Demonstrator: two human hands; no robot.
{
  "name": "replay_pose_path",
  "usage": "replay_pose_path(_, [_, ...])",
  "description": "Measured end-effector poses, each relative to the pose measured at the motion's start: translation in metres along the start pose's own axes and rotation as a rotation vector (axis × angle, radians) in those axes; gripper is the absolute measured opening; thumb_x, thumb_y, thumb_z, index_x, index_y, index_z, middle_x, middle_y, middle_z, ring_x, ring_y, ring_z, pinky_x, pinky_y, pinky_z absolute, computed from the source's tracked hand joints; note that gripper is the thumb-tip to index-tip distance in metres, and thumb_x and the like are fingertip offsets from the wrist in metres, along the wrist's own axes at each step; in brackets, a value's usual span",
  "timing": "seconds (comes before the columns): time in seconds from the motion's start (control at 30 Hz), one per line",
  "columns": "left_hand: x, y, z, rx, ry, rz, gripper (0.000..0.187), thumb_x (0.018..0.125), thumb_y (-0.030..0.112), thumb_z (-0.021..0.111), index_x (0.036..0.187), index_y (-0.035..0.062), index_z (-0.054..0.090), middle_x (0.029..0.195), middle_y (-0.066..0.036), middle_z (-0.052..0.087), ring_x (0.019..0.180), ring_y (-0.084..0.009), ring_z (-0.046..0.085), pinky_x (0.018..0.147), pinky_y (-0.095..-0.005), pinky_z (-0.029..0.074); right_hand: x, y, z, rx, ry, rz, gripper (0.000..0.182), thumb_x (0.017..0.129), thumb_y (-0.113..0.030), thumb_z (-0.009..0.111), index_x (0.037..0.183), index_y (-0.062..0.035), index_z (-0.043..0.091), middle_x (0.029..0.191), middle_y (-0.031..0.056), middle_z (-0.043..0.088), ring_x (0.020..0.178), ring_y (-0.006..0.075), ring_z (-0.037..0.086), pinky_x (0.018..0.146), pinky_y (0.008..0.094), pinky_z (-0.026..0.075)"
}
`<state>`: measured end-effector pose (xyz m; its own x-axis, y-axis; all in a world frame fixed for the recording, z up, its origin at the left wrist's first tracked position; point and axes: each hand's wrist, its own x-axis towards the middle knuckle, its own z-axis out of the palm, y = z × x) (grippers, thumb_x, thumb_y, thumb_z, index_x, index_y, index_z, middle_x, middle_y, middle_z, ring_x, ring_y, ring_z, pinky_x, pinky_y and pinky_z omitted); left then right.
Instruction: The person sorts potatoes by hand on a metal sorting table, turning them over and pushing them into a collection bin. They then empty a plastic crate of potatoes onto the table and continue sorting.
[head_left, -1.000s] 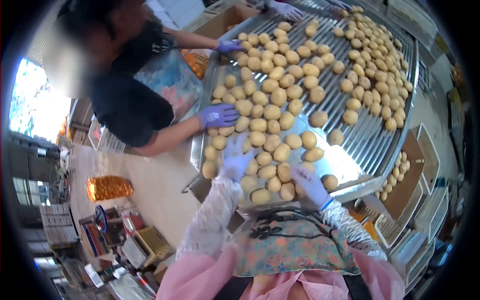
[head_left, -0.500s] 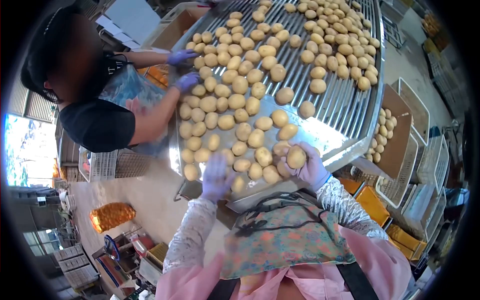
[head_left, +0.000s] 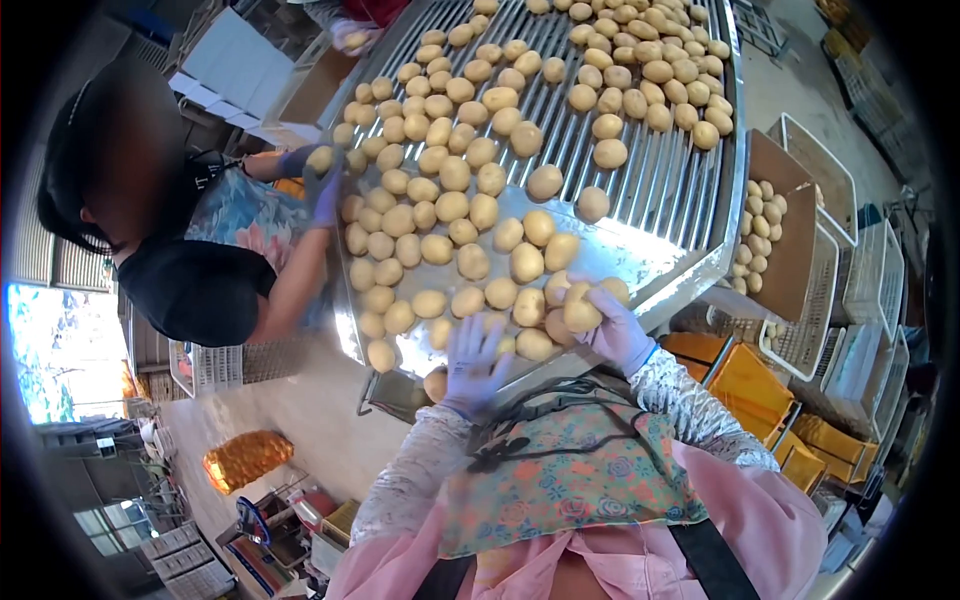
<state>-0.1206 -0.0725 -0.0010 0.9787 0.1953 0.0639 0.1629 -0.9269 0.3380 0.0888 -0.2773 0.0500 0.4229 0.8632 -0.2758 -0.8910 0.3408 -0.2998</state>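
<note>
Many potatoes [head_left: 454, 174] lie on a metal table made of rollers and a flat steel sheet [head_left: 640, 262]. My left hand [head_left: 476, 368], in a purple glove, has its fingers spread over potatoes near the sheet's front edge. One potato [head_left: 435, 385] sits just left of it. My right hand [head_left: 615, 330], gloved too, has its fingers around a potato [head_left: 581, 315] at the near right of the group. Other potatoes touch the held one, and its underside is hidden.
At the left a co-worker [head_left: 200, 230] in purple gloves holds a potato [head_left: 320, 159]. Another person's hand [head_left: 354, 37] shows at the top. On the right stand a cardboard box [head_left: 785, 240] with potatoes and white crates [head_left: 868, 285]. A filled orange sack [head_left: 247, 460] lies on the floor.
My left hand has moved right among the potatoes, which have shifted near it. The co-worker's hands have drawn back with a potato. Another person's hand has appeared at the top.
</note>
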Motion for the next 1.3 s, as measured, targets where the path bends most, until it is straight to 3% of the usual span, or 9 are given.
replay_pose_path(0.17, [0.029, -0.068, 0.002, 0.131, 0.288, -0.548, 0.07, 0.096, 0.042, 0.059, 0.152, 0.0034, 0.043, 0.156, -0.025, 0.039, 0.144, -0.0463, 0.034, 0.119, -0.0632, 0.017, -0.016, -0.011, 0.008, 0.043, 0.16, 0.028, 0.042, 0.099, -0.015, 0.061, 0.139, -0.0091, 0.05, 0.123, 0.0134, 0.06, 0.116, 0.029, 0.063, 0.093, 0.0401, 0.058])
replay_pose_path(0.27, [0.064, -0.007, 0.024, 0.171, 0.223, -0.498, 0.072, 0.096, 0.045, 0.057, 0.153, 0.0038, 0.041, 0.158, -0.023, 0.038, 0.146, -0.0437, 0.032, 0.12, -0.0621, 0.016, -0.012, -0.022, -0.022, -0.222, 0.178, -0.038, 0.042, 0.094, -0.013, 0.068, 0.134, -0.0101, 0.054, 0.118, 0.0114, 0.063, 0.106, 0.028, 0.067, 0.089, 0.0408, 0.058])
replay_pose_path(0.43, [0.054, 0.045, 0.013, 0.048, 0.04, -0.176, 0.072, 0.094, 0.047, 0.058, 0.152, 0.0063, 0.043, 0.158, -0.018, 0.041, 0.148, -0.0369, 0.033, 0.12, -0.0632, 0.016, 0.008, -0.063, -0.05, -1.249, 0.192, -0.311, 0.057, 0.085, -0.017, 0.076, 0.138, -0.011, 0.056, 0.13, 0.0147, 0.06, 0.114, 0.0305, 0.064, 0.096, 0.0408, 0.054])
replay_pose_path(0.5, [0.009, 0.018, 0.014, 0.017, -0.034, -0.042, 0.07, 0.095, 0.047, 0.057, 0.153, 0.0097, 0.043, 0.158, -0.02, 0.039, 0.149, -0.0366, 0.031, 0.121, -0.0622, 0.016, 0.007, -0.078, -0.028, -2.133, 0.247, -0.257, 0.07, 0.079, -0.032, 0.079, 0.143, -0.0198, 0.056, 0.138, 0.0164, 0.057, 0.126, 0.0339, 0.056, 0.108, 0.0483, 0.044])
replay_pose_path(0.63, [-0.049, -0.033, -0.035, 0.165, -0.257, -0.028, 0.066, 0.094, 0.041, 0.058, 0.152, 0.0149, 0.044, 0.157, -0.021, 0.039, 0.147, -0.0396, 0.032, 0.12, -0.0594, 0.019, 0.026, -0.06, 0.001, -2.39, 0.032, -0.252, 0.079, 0.072, -0.05, 0.078, 0.143, -0.0221, 0.056, 0.14, 0.0206, 0.052, 0.12, 0.0423, 0.055, 0.101, 0.0501, 0.047])
replay_pose_path(0.8, [-0.028, -0.097, -0.038, 0.165, 0.234, -0.617, 0.071, 0.096, 0.046, 0.057, 0.148, -0.0008, 0.045, 0.155, -0.03, 0.037, 0.142, -0.0502, 0.035, 0.116, -0.0639, 0.024, 0.071, -0.017, -0.009, -2.263, 0.08, -0.446, 0.07, 0.075, -0.051, 0.077, 0.136, -0.0219, 0.061, 0.136, 0.0219, 0.053, 0.119, 0.0433, 0.053, 0.098, 0.0519, 0.046])
replay_pose_path(1.0, [0.035, 0.013, 0.038, 0.099, 0.251, -0.53, 0.079, 0.095, 0.05, 0.058, 0.153, 0.0008, 0.039, 0.157, -0.028, 0.034, 0.145, -0.0536, 0.028, 0.119, -0.0642, 0.015, 0.126, -0.029, 0.013, -2.378, -0.055, -0.898, 0.044, 0.078, -0.043, 0.076, 0.114, -0.0186, 0.069, 0.124, 0.0114, 0.058, 0.114, 0.0344, 0.056, 0.098, 0.0511, 0.041])
replay_pose_path(1.17, [0.037, 0.025, 0.001, -0.147, 0.103, -0.136, 0.067, 0.094, 0.042, 0.064, 0.149, 0.0075, 0.048, 0.152, -0.025, 0.043, 0.141, -0.0417, 0.04, 0.119, -0.0609, 0.019, 0.201, -0.003, 0.043, -2.544, -0.166, -0.412, 0.025, 0.086, -0.025, 0.067, 0.109, -0.0145, 0.066, 0.106, 0.0105, 0.067, 0.102, 0.0303, 0.065, 0.082, 0.0443, 0.052])
replay_pose_path(1.3, [0.033, -0.059, -0.036, -0.205, 0.143, -0.227, 0.058, 0.094, 0.037, 0.062, 0.143, 0.007, 0.053, 0.143, -0.024, 0.052, 0.134, -0.0414, 0.047, 0.112, -0.056, 0.034, 0.213, 0.009, 0.05, -2.552, -0.04, 0.026, 0.036, 0.084, -0.032, 0.073, 0.111, -0.0109, 0.062, 0.116, 0.0156, 0.067, 0.106, 0.0335, 0.066, 0.083, 0.0449, 0.054])
